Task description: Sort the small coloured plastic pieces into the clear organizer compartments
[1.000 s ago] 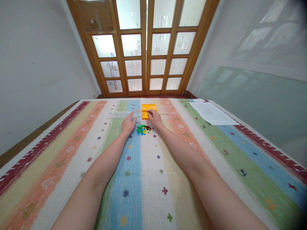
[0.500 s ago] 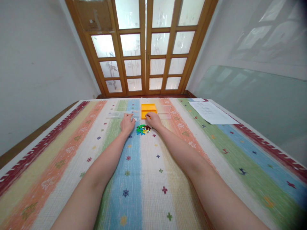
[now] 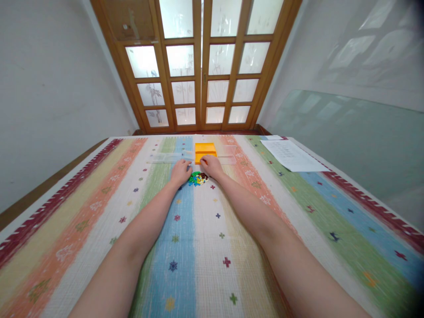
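A small heap of green, blue, yellow, white and brown pieces (image 3: 198, 179) lies on the striped tablecloth, too small to tell their kind. Just at its left edge is my left hand (image 3: 180, 172), its thumb and fingers slightly apart and nothing visible between them. My right hand (image 3: 212, 167) is above the heap on the right, fingers curled together before the near edge of an open yellow box (image 3: 205, 147). Whatever those fingertips hold, if anything, cannot be made out. Left of the yellow box stands a clear plastic box (image 3: 162, 159), and on its right another clear box (image 3: 229, 154).
White printed sheets (image 3: 291, 155) lie at the far right of the table. The patterned tablecloth (image 3: 205, 265) covers the tabletop. Beyond the far edge are wooden glazed doors (image 3: 202, 79), and a glass panel (image 3: 351, 128) leans at the right wall.
My left hand has moved right and nearer to me, from the clear box's edge to the heap. My right hand stays almost where it was.
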A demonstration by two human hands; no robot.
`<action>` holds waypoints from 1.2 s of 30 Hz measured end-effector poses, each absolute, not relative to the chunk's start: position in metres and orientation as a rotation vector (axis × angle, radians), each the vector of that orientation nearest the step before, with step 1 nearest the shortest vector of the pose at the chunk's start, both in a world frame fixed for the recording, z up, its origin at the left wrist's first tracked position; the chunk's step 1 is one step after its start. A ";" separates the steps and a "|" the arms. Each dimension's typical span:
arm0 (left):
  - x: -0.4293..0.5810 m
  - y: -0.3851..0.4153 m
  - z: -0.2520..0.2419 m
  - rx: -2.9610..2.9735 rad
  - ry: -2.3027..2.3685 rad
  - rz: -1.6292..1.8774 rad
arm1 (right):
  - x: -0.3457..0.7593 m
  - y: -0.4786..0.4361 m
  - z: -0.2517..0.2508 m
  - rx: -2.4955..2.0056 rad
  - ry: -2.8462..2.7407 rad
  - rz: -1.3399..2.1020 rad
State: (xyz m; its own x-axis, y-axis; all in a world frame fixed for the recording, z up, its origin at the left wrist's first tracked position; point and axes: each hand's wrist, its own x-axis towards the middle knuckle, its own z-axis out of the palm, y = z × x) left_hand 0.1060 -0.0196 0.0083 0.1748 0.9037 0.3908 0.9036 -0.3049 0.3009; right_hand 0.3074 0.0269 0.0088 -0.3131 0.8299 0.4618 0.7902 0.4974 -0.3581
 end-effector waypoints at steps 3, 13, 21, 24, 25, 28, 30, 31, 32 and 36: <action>0.107 -0.017 0.004 2.469 1.772 0.824 | 0.307 0.026 0.010 -1.326 -2.149 0.088; 0.104 -0.017 0.001 2.384 1.805 1.010 | 0.306 0.024 0.011 -1.347 -2.159 0.092; 0.104 -0.015 -0.002 2.455 1.710 0.958 | 0.306 0.026 0.008 -1.337 -2.153 0.096; 0.103 -0.014 -0.003 2.453 1.709 0.960 | 0.306 0.026 0.007 -1.334 -2.153 0.104; 0.103 -0.014 -0.003 2.450 1.708 0.961 | 0.306 0.027 0.007 -1.325 -2.153 0.112; 0.104 -0.014 -0.003 2.437 1.701 0.958 | 0.307 0.028 0.005 -1.300 -2.159 0.147; 0.104 -0.015 -0.002 2.426 1.695 0.954 | 0.308 0.029 0.003 -1.303 -2.167 0.170; 0.104 -0.015 -0.001 2.422 1.690 0.951 | 0.308 0.030 0.003 -1.307 -2.171 0.181; 0.104 -0.015 -0.001 2.419 1.685 0.950 | 0.308 0.031 0.002 -1.312 -2.174 0.192; 0.105 -0.017 0.002 2.410 1.658 0.954 | 0.308 0.033 0.001 -1.327 -2.173 0.221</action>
State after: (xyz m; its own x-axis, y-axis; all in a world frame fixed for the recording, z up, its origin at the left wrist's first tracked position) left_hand 0.1049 -0.0170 0.0019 0.2280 0.8632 0.4505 0.8231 -0.4180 0.3844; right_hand 0.3082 0.0332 0.0014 -0.3391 0.8571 0.3878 0.7615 0.4921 -0.4218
